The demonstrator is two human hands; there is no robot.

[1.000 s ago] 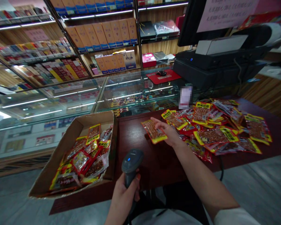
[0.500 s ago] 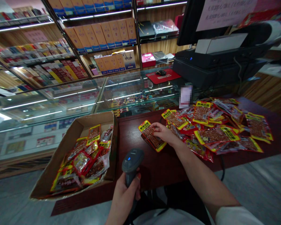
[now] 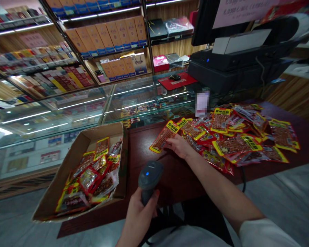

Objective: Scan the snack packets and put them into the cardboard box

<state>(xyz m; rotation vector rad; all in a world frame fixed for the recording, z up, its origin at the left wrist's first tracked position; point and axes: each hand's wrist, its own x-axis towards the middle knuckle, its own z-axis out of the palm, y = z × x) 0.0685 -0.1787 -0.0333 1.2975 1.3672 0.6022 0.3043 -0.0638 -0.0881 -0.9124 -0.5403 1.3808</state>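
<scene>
From the head camera, the left hand (image 3: 139, 219) sits low in the middle of the view, its grip closed around the handle of a dark grey handheld barcode scanner (image 3: 149, 178). The scanner's head points up and away from the body, and a small blue light shows on its top face. It is held over the near edge of the dark red-brown wooden counter (image 3: 170, 175).

The right hand (image 3: 179, 145) reaches forward over the counter, its forearm running in from the lower right. Its fingers (image 3: 171, 144) pinch the near edge of a flat yellow-and-red plastic snack packet (image 3: 163, 137), so this grip is closed on the packet. The packet is tilted, its yellow label end higher and toward the right, its other end down toward the counter on the left.

Just to the right of that hand, a loose heap of similar yellow-and-red snack packets (image 3: 237, 137) spreads across the counter, overlapping one another.

On the left, an open brown cardboard box (image 3: 67, 178) overhangs the counter's near corner, holding more of the same packets piled toward its near end.

Beyond the counter stands a glass display case (image 3: 92, 106) with lit strips inside, and behind it wooden shelves (image 3: 105, 37) stacked with orange cartons. At upper right, a black register machine (image 3: 237, 65) rests on the glass, near a red mouse pad (image 3: 177, 80).
</scene>
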